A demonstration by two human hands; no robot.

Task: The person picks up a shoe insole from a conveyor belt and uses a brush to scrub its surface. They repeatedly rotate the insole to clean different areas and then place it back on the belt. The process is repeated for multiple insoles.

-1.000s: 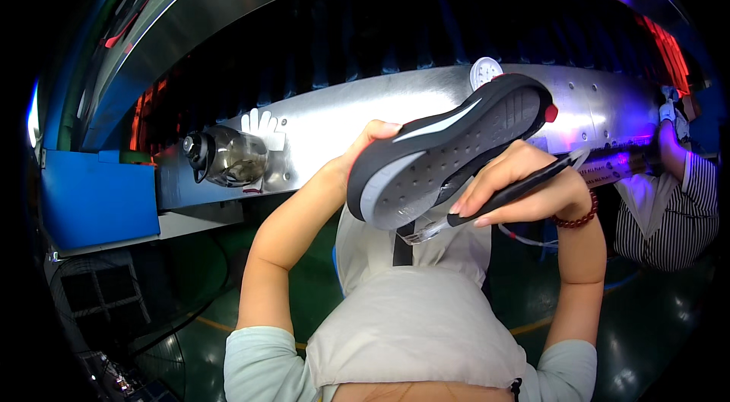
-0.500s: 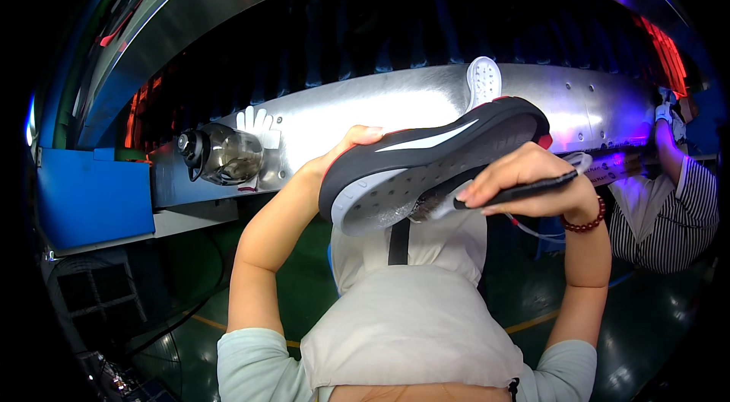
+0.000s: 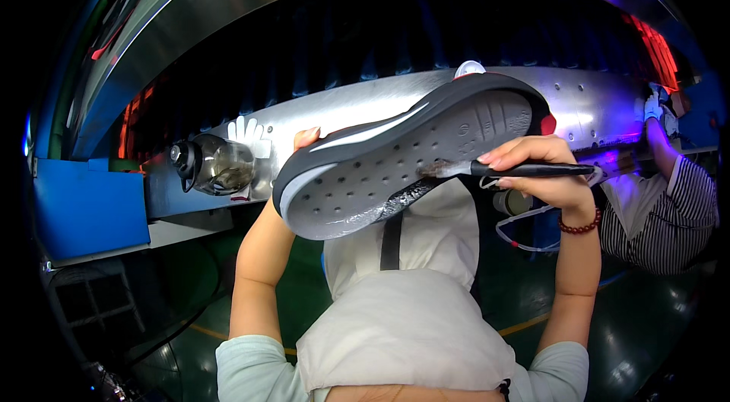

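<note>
Fingers point(image 3: 508, 161) of the right hand point(image 3: 544, 170) pinch a black brush point(image 3: 525, 169) against the shoe sole point(image 3: 403, 162), left hand point(image 3: 304, 139) gripping its edge

The left hand point(image 3: 304, 139) grips the grey shoe sole point(image 3: 403, 162) (tread side up), while the right hand point(image 3: 536, 170) presses a black-handled brush point(image 3: 517, 169) against its middle.

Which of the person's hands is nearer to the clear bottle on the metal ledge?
Left. The left hand grips the shoe sole's edge just right of the clear bottle; the right hand, holding the brush, is farther right.
</note>
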